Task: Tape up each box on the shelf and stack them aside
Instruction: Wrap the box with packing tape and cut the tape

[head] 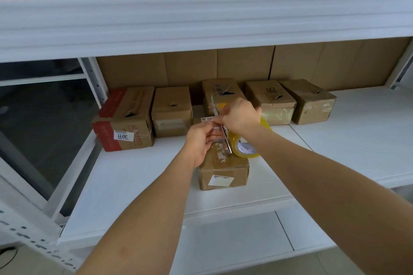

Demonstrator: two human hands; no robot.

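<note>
A small cardboard box [224, 171] with a white label lies near the front of the white shelf [138, 176]. My left hand [201, 138] hovers over its top and pinches a strip of clear tape [214, 105] that stretches upward. My right hand [240, 115] is closed on metal scissors [226, 140], whose blades point down across the tape. A roll of yellowish packing tape [247, 148] rests against the box's right top edge. Part of the box's top is hidden by my hands.
Several cardboard boxes stand in a row at the back of the shelf, from a red-printed one [125, 118] at the left to a plain one [310, 101] at the right. The upper shelf beam [201, 22] hangs overhead. A window frame [44, 118] is at the left.
</note>
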